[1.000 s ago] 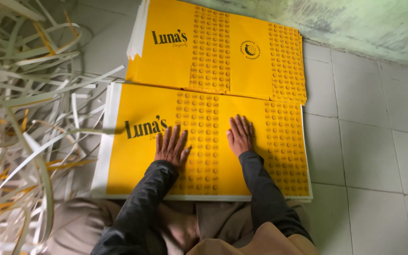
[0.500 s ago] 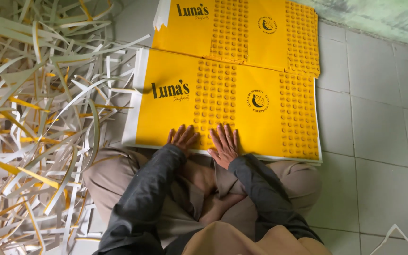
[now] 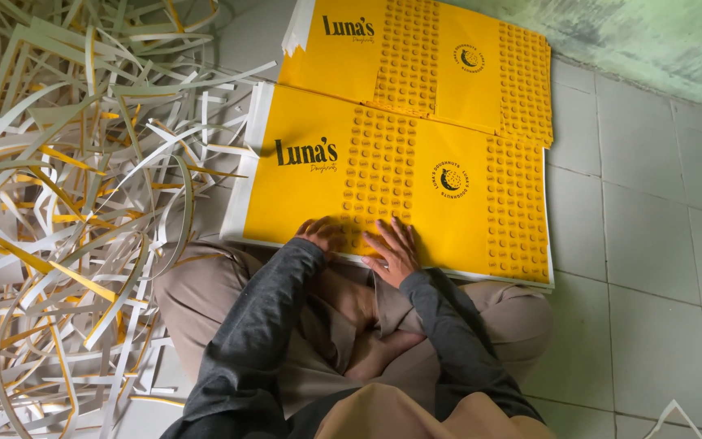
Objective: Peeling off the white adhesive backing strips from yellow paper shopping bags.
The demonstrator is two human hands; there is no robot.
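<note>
Left hand [image 3: 321, 236] curled, right hand [image 3: 394, 250] spread flat, both holding nothing, pressing the near edge of a smooth yellow dotted cardboard sheet [image 3: 465, 219]; curly paper strips [image 3: 67, 187] at nine o'clock.

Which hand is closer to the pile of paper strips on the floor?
Left. The left hand rests on the near edge of the yellow sheet, on the side toward the pile of paper strips. The right hand lies flat beside it, farther from the pile.
</note>
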